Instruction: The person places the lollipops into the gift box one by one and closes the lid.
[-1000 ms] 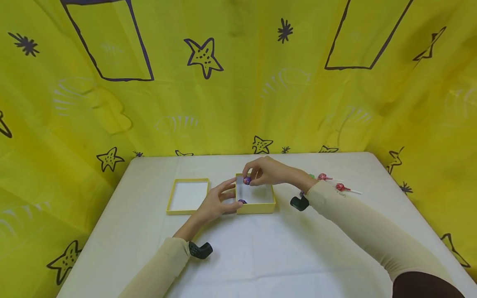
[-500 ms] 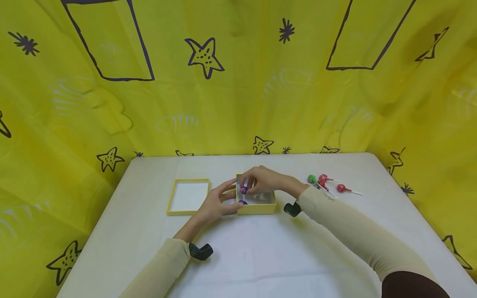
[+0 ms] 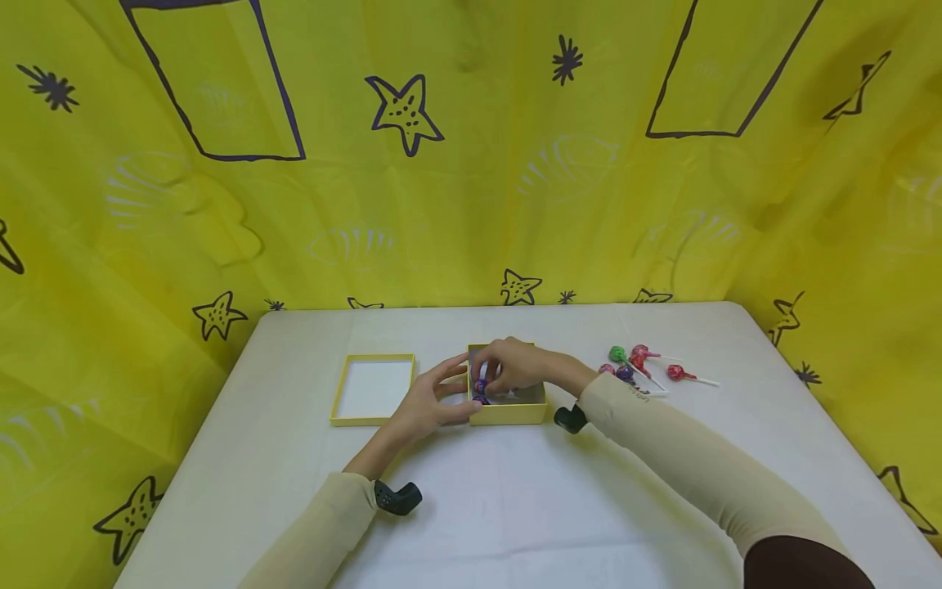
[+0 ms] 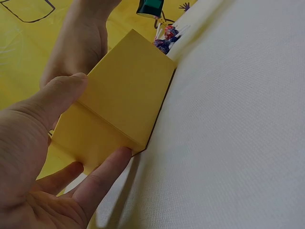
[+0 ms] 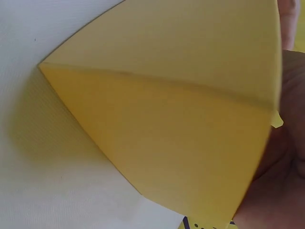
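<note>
A purple lollipop [image 3: 481, 385] is pinched by the right hand [image 3: 513, 365] inside the yellow box [image 3: 508, 415], whose left side is touched by the left hand [image 3: 422, 401], with fingers extended. Lettering-like marks [image 3: 642, 391] on the right sleeve [image 3: 692, 450] cannot be read.

White table [image 3: 471, 499] | yellow box [image 3: 508, 415], centre | yellow-rimmed lid [image 3: 373, 388], left | clustered lollipops [image 3: 639, 361], right

- I see a long cream left sleeve [image 3: 316, 528]
- a matching right sleeve [image 3: 684, 458], dark brown cloth [image 3: 802, 563] at its near end
- I make out a bent black left wrist camera [image 3: 398, 497] and right wrist camera [image 3: 570, 419]
</note>
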